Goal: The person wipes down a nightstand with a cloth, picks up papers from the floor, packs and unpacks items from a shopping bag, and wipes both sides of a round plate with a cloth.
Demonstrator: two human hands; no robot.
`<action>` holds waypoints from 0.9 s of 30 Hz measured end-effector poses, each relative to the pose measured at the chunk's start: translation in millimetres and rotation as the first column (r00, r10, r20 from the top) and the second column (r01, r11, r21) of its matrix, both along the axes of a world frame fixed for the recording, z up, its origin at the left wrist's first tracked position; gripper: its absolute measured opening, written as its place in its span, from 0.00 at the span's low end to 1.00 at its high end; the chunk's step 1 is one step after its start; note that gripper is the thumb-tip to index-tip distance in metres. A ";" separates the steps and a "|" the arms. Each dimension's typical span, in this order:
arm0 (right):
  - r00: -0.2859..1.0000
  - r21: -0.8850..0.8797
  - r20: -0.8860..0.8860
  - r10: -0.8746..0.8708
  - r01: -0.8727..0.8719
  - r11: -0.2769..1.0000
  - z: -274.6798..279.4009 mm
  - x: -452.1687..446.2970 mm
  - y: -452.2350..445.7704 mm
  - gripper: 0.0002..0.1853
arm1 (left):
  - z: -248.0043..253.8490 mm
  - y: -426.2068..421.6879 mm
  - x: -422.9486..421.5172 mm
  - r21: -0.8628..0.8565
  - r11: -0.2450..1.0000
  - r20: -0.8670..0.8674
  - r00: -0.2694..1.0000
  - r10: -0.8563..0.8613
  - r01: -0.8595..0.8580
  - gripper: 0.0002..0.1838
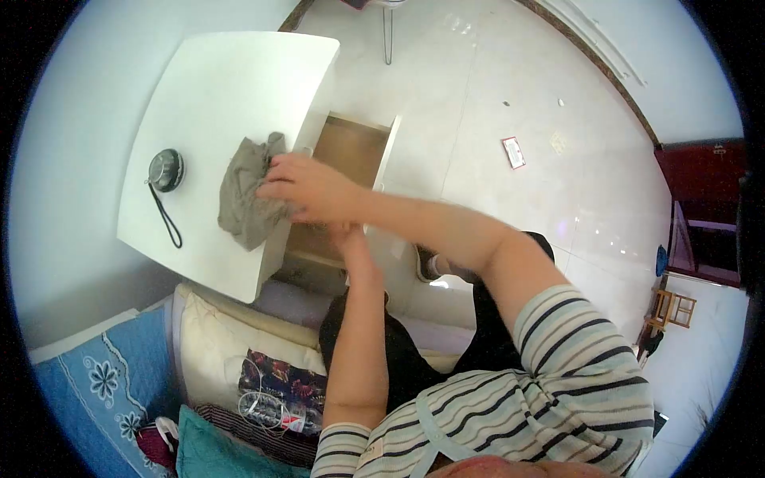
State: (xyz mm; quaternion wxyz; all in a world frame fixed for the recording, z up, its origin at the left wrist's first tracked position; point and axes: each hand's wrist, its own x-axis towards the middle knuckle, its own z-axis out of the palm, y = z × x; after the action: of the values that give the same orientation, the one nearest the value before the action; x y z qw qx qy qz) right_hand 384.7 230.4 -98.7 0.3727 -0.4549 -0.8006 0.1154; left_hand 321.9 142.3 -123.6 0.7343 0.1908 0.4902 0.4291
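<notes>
A crumpled grey-brown cloth lies on the white tabletop, close to its drawer side. My right hand is closed on the right part of the cloth, its fingers curled over the fabric. Below it, beside the open drawer, is my left hand. The right wrist hides most of the left hand, so its fingers and anything in them cannot be made out. The drawer shows a brown bottom.
A round dark object with a wrist strap is on the tabletop. Cushions, a teal pillow, a patterned cloth and a clear plastic bottle lie below. A small red-edged card is on the tiled floor.
</notes>
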 end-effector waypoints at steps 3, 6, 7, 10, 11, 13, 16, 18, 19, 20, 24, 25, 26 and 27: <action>0.997 -0.067 0.074 0.008 -0.003 0.998 0.9 30.1 18.0 0.31 | -22.4 0.1 -2.6 0.037 0.999 -0.106 0.994 -0.021 0.025 0.27; 0.913 -0.059 0.013 -0.407 0.407 0.912 -11.2 70.9 42.1 0.29 | -21.8 -0.5 -2.8 0.055 0.998 -0.248 0.969 0.016 -0.003 0.28; 0.896 -0.027 -0.068 -0.439 0.438 0.898 -5.2 91.2 47.6 0.28 | -15.7 -0.5 -1.8 0.084 0.996 -0.258 0.965 0.041 -0.020 0.27; 0.648 -0.193 -0.095 -0.755 0.732 0.653 -21.2 140.0 55.1 0.25 | -11.6 -1.1 -12.1 0.272 0.959 -0.435 0.899 0.051 0.077 0.27; 0.576 -0.322 -0.095 -0.812 0.754 0.573 -22.8 147.7 40.9 0.30 | 2.8 -2.8 -23.1 0.274 0.960 -0.436 0.897 0.078 0.049 0.27; 0.536 -0.515 -0.320 -0.781 0.594 0.618 -28.4 154.4 -5.3 0.28 | 49.4 -2.7 -50.9 0.589 0.765 -0.616 0.758 0.215 0.262 0.25; 0.449 -0.723 -0.448 -0.773 0.327 0.608 -9.2 134.5 -106.8 0.24 | 69.4 23.2 -105.7 0.672 0.480 -0.740 0.475 0.476 0.564 0.23; 0.368 -0.774 -0.493 -0.788 0.228 0.590 -21.5 130.2 -174.7 0.26 | 72.5 40.3 -129.6 0.535 0.356 -0.767 0.264 0.585 0.767 0.24; 0.313 -0.811 -0.481 -0.819 0.196 0.551 -17.3 118.2 -203.1 0.29 | 63.9 40.7 -132.8 0.486 0.306 -0.802 0.279 0.528 0.818 0.24; 0.192 -0.864 -0.440 -0.877 0.176 0.472 -27.1 112.4 -228.7 0.30 | 50.6 39.5 -132.4 0.443 0.248 -0.831 0.291 0.474 0.861 0.24; 0.008 -0.908 -0.411 -0.911 0.089 0.410 -36.9 90.9 -278.9 0.33 | -43.1 17.2 -86.0 0.090 -0.397 -0.949 0.199 0.243 0.913 0.18; 0.007 -0.910 -0.409 -0.913 0.071 0.408 -37.1 90.1 -277.2 0.33 | -51.0 12.9 -75.9 0.046 -0.499 -0.970 0.158 0.186 0.865 0.16; -0.021 -0.911 -0.406 -0.914 0.097 0.402 -38.1 88.6 -270.9 0.32 | -59.4 9.0 -68.7 0.002 -0.583 -0.986 0.098 0.134 0.812 0.15; -0.037 -0.911 -0.403 -0.914 0.113 0.397 -36.3 86.5 -259.4 0.32 | -78.8 7.9 -60.3 -0.093 -0.620 -0.983 0.026 0.180 0.779 0.13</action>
State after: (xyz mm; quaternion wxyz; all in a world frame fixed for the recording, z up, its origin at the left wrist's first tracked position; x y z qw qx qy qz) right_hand 471.2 -29.0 -135.0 0.5807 -0.6773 -0.0317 0.4506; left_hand 261.6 150.2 -202.4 0.1374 0.9878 -0.0175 -0.0718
